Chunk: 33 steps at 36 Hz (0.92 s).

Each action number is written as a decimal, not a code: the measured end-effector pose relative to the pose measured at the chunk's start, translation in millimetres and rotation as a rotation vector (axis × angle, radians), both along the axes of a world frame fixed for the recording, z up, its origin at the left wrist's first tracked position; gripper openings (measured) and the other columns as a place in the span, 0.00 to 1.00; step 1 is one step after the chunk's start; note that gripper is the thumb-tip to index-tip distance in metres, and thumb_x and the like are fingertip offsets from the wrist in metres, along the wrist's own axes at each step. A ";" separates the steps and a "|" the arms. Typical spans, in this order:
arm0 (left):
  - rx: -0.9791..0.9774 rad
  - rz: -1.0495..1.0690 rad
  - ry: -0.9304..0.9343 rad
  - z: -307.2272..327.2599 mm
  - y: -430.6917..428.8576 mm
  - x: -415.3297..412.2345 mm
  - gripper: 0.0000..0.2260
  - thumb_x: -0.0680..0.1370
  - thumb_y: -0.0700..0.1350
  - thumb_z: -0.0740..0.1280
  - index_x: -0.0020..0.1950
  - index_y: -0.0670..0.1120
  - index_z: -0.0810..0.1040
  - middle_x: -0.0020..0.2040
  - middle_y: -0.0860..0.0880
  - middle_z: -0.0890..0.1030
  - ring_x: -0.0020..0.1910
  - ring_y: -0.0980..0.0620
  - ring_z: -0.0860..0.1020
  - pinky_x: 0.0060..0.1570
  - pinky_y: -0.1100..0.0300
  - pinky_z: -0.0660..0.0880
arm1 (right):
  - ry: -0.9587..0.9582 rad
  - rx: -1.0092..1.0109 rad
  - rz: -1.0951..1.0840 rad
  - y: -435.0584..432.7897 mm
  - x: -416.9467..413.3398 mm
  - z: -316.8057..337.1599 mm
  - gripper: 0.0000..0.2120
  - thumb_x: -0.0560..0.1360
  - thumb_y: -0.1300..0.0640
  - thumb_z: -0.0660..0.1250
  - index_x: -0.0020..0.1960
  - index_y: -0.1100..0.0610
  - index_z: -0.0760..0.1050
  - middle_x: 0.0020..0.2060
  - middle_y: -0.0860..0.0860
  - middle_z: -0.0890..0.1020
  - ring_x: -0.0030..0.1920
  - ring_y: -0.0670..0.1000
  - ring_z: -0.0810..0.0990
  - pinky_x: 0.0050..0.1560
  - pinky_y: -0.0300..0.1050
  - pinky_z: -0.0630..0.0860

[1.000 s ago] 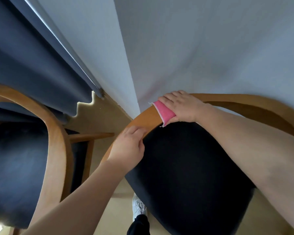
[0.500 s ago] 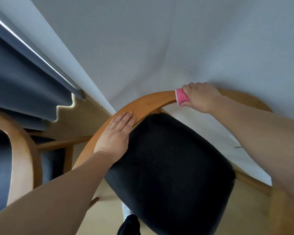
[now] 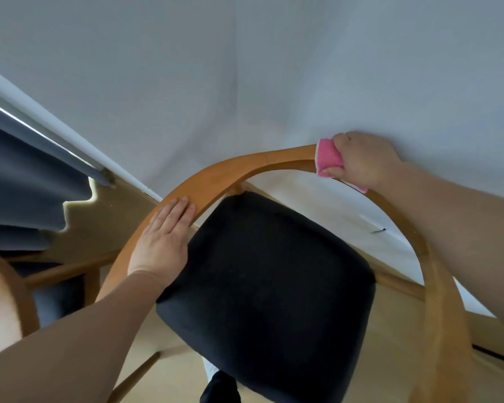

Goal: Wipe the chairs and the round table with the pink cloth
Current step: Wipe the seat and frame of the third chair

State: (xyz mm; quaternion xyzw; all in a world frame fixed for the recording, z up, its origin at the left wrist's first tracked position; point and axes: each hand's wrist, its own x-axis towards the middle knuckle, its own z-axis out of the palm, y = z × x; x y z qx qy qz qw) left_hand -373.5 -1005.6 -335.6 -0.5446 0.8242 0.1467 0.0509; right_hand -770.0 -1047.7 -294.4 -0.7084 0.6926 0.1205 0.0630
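Two chairs are in view. The nearer chair (image 3: 437,301) has one black seat cushion (image 3: 268,280) and one curved wooden back rail (image 3: 224,173) that arches over the far side of the cushion and comes down along its right side. The second chair (image 3: 61,270) shows only in part, well to the left of the cushion: a piece of bent wooden frame, a crossbar and some dark upholstery.

There is one pink cloth (image 3: 328,158). It sits on the top of the rail, beyond the cushion's far right corner, folded over the wood. A pale edge of it shows on the side towards the bare rail, and a small corner pokes out below the hand.

Both of the person's hands are on the nearer chair. The right hand (image 3: 364,161) has its fingers and thumb curled round the cloth and the rail together, clamping the cloth to the wood. The left hand (image 3: 160,237) lies flat on the rail just beside the cushion's far left corner, with its four fingers straight and held together, palm down, holding nothing.

One dark grey curtain (image 3: 26,181) hangs in folds far to the left of the cushion, above the second chair. A white wall (image 3: 245,82) fills the view beyond the rail. Pale wooden floor (image 3: 390,359) shows around the cushion, and under its near edge one white shoe (image 3: 208,366) peeks out above a dark trouser leg (image 3: 220,388).
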 end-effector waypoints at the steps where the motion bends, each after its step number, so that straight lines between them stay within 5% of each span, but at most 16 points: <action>1: 0.002 0.004 0.004 0.3 0.2 -0.1 0.23 0.82 0.46 0.52 0.77 0.51 0.52 0.78 0.53 0.51 0.76 0.54 0.46 0.73 0.57 0.40 | -0.001 -0.010 -0.002 1.4 -1.1 0.3 0.29 0.70 0.34 0.69 0.54 0.58 0.70 0.48 0.56 0.78 0.49 0.59 0.77 0.42 0.48 0.68; 14: -0.016 0.011 0.025 2.2 0.4 -0.9 0.23 0.82 0.44 0.54 0.77 0.50 0.54 0.78 0.53 0.53 0.77 0.53 0.48 0.73 0.58 0.41 | -0.046 -0.092 -0.143 19.8 -14.3 -5.0 0.37 0.66 0.29 0.68 0.60 0.58 0.70 0.54 0.57 0.78 0.54 0.61 0.77 0.51 0.53 0.74; 25: -0.020 -0.003 0.038 4.4 1.3 -1.3 0.23 0.82 0.44 0.53 0.77 0.49 0.55 0.78 0.54 0.53 0.76 0.55 0.47 0.72 0.59 0.41 | -0.295 -0.169 -0.581 87.7 -43.2 -7.5 0.41 0.63 0.27 0.69 0.61 0.57 0.68 0.54 0.56 0.77 0.53 0.60 0.77 0.51 0.52 0.74; 33: -0.066 -0.004 0.011 1.3 1.0 -4.9 0.23 0.80 0.41 0.58 0.75 0.46 0.61 0.76 0.49 0.59 0.76 0.50 0.53 0.75 0.54 0.47 | -0.301 -0.228 -0.771 144.7 -60.3 -34.8 0.38 0.68 0.34 0.70 0.61 0.63 0.67 0.53 0.62 0.77 0.52 0.65 0.78 0.53 0.58 0.75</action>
